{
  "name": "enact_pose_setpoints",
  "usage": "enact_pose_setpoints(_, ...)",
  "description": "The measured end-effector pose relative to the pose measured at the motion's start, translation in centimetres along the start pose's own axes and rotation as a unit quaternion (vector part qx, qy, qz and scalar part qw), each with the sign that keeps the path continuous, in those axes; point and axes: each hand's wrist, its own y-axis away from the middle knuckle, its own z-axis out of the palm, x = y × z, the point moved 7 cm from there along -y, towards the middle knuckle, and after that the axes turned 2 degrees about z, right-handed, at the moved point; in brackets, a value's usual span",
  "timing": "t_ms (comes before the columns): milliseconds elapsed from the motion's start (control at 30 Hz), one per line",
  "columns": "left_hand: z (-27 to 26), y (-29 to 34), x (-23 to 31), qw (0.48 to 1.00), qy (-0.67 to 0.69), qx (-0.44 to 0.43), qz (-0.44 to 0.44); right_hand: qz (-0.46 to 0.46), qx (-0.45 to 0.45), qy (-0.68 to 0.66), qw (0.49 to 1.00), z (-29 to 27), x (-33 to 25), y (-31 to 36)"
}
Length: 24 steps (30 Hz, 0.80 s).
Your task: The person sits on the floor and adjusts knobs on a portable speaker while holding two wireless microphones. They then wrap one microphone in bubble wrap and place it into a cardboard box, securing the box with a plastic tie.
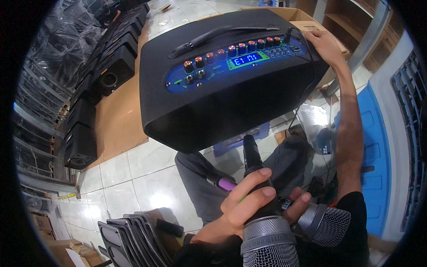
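My left hand is closed around two wireless microphones. One microphone points its silver mesh head toward the lower edge, its black tapered end up toward the speaker. The other microphone crosses behind it, mesh head to the right, with a purple ring near its far end. In front stands a large black speaker with a top strap handle. A blue-lit control panel carries a row of copper-topped knobs and a glowing display. At the speaker's far right edge, my right hand grips the corner, its fingers partly visible.
A black cable hangs down the speaker's right side. Several black speakers line up on cardboard at the left. Folded chairs lie at the lower left. A blue and white plastic unit stands at the right; an open carton is behind.
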Motion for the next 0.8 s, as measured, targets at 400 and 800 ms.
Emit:
enact_pose_setpoints(400,0.07,-0.38,0.24,1.0,0.006,0.002,0.005,-0.001,0.01,-0.011,1.0,-0.41,0.08,-0.25)
enact_pose_setpoints(800,0.33,-0.13,0.12,1.0,0.027,0.01,0.01,-0.003,-0.003,-0.012,1.0,-0.23,0.25,-0.49)
